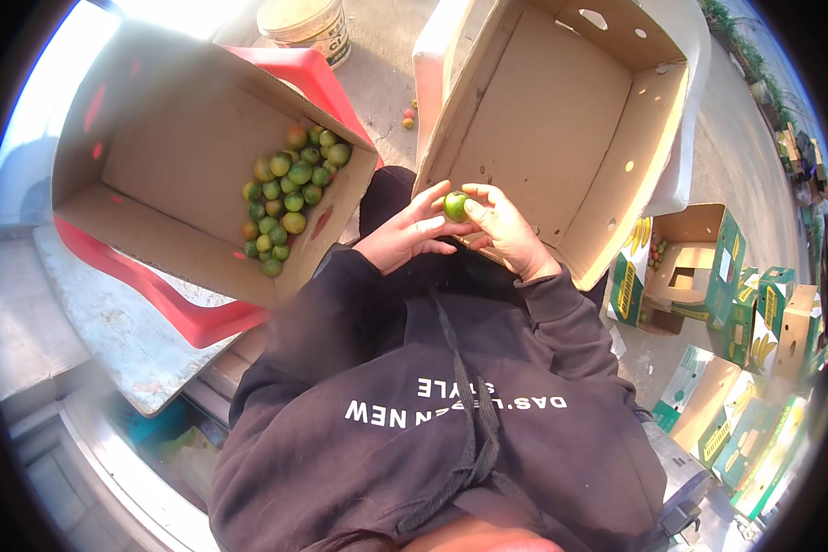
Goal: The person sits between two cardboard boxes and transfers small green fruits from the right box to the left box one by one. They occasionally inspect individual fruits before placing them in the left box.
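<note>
Between the thumb and fingers of my right hand (514,231) is a small round green fruit (457,206). My left hand (407,238) is close beside it with its fingers spread; whether its fingertips touch the fruit I cannot tell. Both hands are over my lap, at the near edge of a cardboard box (545,103) on the right, whose visible floor holds no fruit. In another cardboard box (172,165) on the left, green, yellowish and orange-tinged fruits (293,186) are gathered along the side nearest me.
A red plastic stool or chair (200,324) supports the left box, and a white plastic chair (431,62) the right one. Behind them stands a lidded bucket (303,27). Several banana cartons (724,269) are on the ground at right. A few fruits (408,119) lie between the seats.
</note>
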{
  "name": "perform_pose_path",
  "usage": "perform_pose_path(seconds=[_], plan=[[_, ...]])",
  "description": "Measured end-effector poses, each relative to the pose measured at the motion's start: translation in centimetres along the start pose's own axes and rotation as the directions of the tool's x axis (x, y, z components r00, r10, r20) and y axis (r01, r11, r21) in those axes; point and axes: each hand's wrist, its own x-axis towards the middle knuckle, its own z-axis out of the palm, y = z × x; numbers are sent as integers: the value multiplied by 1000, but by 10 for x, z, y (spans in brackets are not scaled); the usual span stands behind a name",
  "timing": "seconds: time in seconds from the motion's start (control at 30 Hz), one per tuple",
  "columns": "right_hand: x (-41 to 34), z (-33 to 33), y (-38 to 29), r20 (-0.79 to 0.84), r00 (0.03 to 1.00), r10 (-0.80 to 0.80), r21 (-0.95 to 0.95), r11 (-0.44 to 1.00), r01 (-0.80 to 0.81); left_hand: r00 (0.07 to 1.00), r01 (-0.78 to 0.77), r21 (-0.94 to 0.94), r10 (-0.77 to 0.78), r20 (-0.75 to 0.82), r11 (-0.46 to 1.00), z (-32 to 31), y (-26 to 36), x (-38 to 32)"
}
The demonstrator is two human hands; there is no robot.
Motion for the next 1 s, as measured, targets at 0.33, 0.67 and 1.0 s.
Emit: perform_pose_path(seconds=[0.33,0.67,1.0], plan=[[-27,-53,19,-160,721,-674,-932,344,115,532,-62,701,618,-579,710,-100,38,8],[-92,-159,54,-686,605,-405,-669,677,-306,496,859,484,511,-702,-167,-180,27,13],[-93,-176,50,-588,666,-459,-699,703,-132,189,929,365,770,-610,61,-200,18,-29]])
